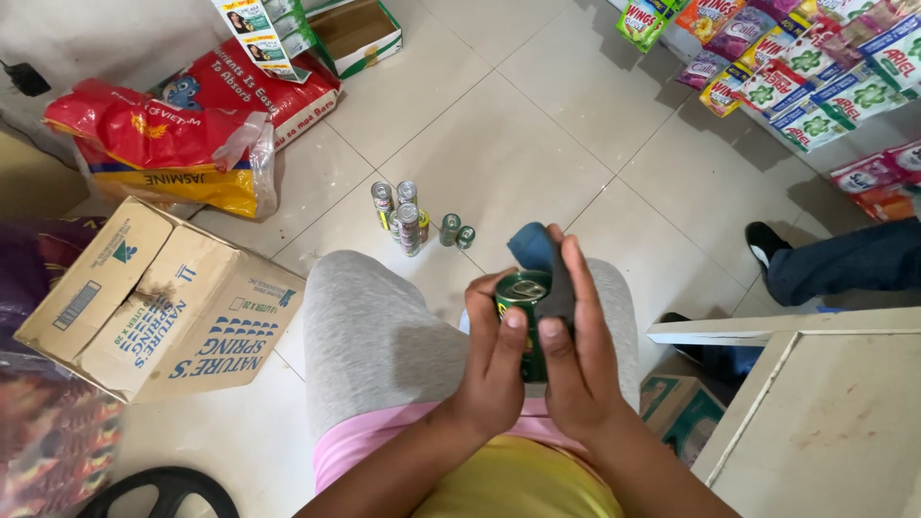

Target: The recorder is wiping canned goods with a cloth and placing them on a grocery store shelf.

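the left hand (494, 360) gripped a green can (525, 321) upright above the person's grey-clad knees, thumb near its silver top. the right hand (576, 350) was closed on a dark blue cloth (542, 259), pressing it against the can's far side. beyond the hands, a cluster of small cans (413, 219) stood on the pale tiled floor (499, 125). well off to the left of the hands lay a cardboard box (158, 302) and red and yellow sacks (163, 144). far to the upper right hung rows of bright sachets (806, 67); near the right hand stood a white counter (815, 412), with another person's dark shoe (767, 240) beyond it.
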